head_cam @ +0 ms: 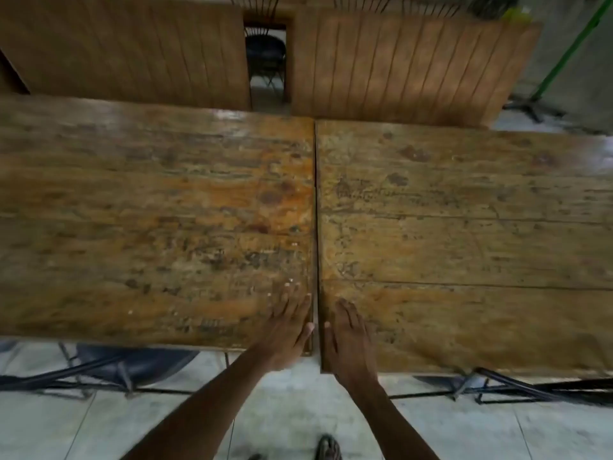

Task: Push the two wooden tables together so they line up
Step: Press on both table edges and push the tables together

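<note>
Two worn wooden tables stand side by side below me. The left table (149, 210) and the right table (464, 227) meet along a thin dark seam near the middle. The right table's near edge sits a little closer to me than the left one's, and its far edge is likewise offset. My left hand (288, 330) lies flat on the left table's near right corner, fingers spread. My right hand (348, 340) lies flat on the right table's near left corner, just across the seam. Neither hand holds anything.
Two more plank-topped tables (398, 68) stand behind, with a dark chair (265, 51) in the gap between them. Dark metal chair frames (99, 366) sit under the near edges. A green pole (570, 48) leans at the far right. Pale tiled floor (292, 419) lies below me.
</note>
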### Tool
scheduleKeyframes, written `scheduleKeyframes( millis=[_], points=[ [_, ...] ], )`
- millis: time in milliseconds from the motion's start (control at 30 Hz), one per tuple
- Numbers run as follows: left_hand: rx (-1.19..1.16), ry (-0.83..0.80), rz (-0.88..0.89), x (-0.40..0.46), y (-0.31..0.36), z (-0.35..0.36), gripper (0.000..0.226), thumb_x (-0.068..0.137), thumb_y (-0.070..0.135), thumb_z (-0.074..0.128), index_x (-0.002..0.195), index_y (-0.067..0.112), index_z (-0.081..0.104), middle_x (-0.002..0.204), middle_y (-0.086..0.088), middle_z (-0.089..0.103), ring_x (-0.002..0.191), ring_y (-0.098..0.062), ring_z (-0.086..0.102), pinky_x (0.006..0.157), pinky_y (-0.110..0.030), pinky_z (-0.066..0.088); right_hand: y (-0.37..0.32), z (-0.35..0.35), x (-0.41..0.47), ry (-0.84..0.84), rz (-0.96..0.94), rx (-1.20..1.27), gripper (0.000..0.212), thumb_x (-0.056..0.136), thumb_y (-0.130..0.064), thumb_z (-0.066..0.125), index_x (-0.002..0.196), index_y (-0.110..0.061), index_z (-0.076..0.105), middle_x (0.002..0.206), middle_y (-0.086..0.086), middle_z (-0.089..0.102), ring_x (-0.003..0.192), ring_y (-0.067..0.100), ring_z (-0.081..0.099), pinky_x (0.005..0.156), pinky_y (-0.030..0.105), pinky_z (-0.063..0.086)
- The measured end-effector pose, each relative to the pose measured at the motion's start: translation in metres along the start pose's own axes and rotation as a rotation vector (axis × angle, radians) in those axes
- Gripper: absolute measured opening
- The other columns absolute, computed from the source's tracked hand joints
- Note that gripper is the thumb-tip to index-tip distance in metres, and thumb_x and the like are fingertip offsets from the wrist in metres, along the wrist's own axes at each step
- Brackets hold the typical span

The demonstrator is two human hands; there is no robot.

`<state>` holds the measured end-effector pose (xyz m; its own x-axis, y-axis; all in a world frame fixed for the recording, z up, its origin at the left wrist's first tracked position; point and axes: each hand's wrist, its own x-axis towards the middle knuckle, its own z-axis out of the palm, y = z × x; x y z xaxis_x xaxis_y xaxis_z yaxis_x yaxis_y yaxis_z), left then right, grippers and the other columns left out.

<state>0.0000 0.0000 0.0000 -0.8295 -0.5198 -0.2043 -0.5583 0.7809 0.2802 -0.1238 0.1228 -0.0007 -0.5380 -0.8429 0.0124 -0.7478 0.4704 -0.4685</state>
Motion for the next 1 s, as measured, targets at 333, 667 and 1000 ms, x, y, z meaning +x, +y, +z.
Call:
scheduleKeyframes(
  millis=[333, 667, 1000],
  points=[
    [0.091, -0.015, 0.053, -0.001, 0.002, 0.029, 0.146, 0.059, 0.104, 0.038, 0.157, 0.003, -0.001, 0.167, -0.021, -0.010, 0.152, -0.039, -0.015, 0.118, -0.070, -0.004, 0.035, 0.043, -0.007, -0.040, -0.053, -0.146, 0.055, 0.103, -0.030, 0.021, 0.154, -0.011, 0.026, 0.163, 0.007, 0.025, 0.154, 0.020, 0.011, 0.122, 0.047, 0.020],
    [0.072, 0.018, 0.000, 0.003, 0.007, 0.036, 0.135, 0.068, 0.094, 0.046, 0.157, 0.000, 0.008, 0.167, -0.021, -0.003, 0.153, -0.040, -0.009, 0.118, -0.069, 0.006, 0.029, 0.045, 0.003, -0.097, -0.047, -0.129, 0.064, 0.102, -0.039, 0.002, 0.155, -0.010, 0.021, 0.165, 0.011, 0.016, 0.154, 0.026, 0.008, 0.122, 0.051, 0.017],
    [0.088, 0.026, -0.006, 0.003, 0.004, 0.040, 0.108, 0.088, 0.075, 0.043, 0.157, 0.001, 0.007, 0.167, -0.021, -0.003, 0.154, -0.038, -0.010, 0.120, -0.067, 0.009, 0.021, 0.054, 0.024, -0.106, -0.052, -0.143, 0.061, 0.102, -0.035, 0.010, 0.156, -0.007, 0.014, 0.166, 0.014, 0.008, 0.154, 0.028, 0.004, 0.123, 0.051, 0.014]
  ],
)
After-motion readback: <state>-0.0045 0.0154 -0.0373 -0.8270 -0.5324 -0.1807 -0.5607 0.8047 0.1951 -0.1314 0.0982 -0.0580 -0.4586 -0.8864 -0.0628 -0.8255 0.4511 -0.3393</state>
